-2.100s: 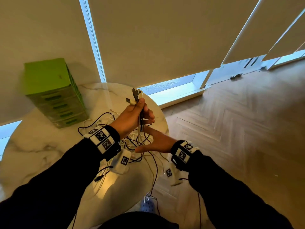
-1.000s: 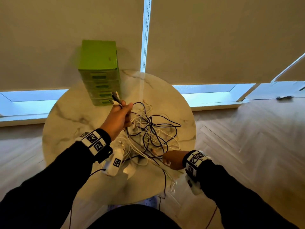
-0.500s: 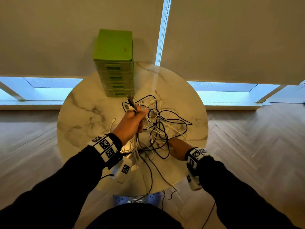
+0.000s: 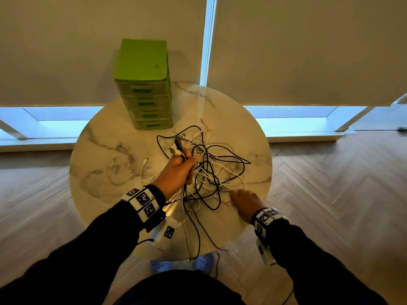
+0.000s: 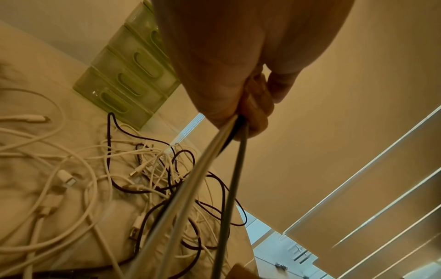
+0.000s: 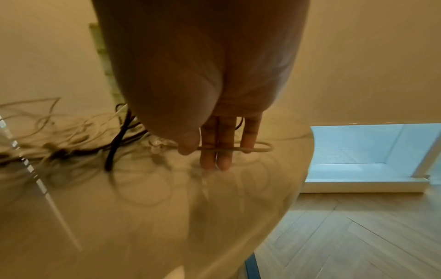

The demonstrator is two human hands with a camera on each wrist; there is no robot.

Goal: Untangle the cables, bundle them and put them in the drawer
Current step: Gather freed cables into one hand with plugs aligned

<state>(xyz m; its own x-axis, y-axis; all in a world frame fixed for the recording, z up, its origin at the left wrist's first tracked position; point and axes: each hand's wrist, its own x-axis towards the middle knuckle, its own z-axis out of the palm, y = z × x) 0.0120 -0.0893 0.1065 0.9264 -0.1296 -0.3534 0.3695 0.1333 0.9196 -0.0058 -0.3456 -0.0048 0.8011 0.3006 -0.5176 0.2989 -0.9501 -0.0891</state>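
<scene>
Tangled black and white cables [image 4: 211, 168] lie mid-desk on the round marble desk [image 4: 105, 150], near the green plastic drawer unit [image 4: 144, 84]. Left hand [image 4: 178, 172] fingers clench several cable ends; right hand [image 4: 245, 202] fingers, straight, touch a white loop [image 6: 257, 149].

text: none legible | wrist bands [image 4: 144, 202]: black-and-white square marker patterns only

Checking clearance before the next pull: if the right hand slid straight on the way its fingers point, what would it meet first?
Probably the white cable looped at the fingertips of the right hand, then the cable tangle on the table. Depth is unclear.
</scene>
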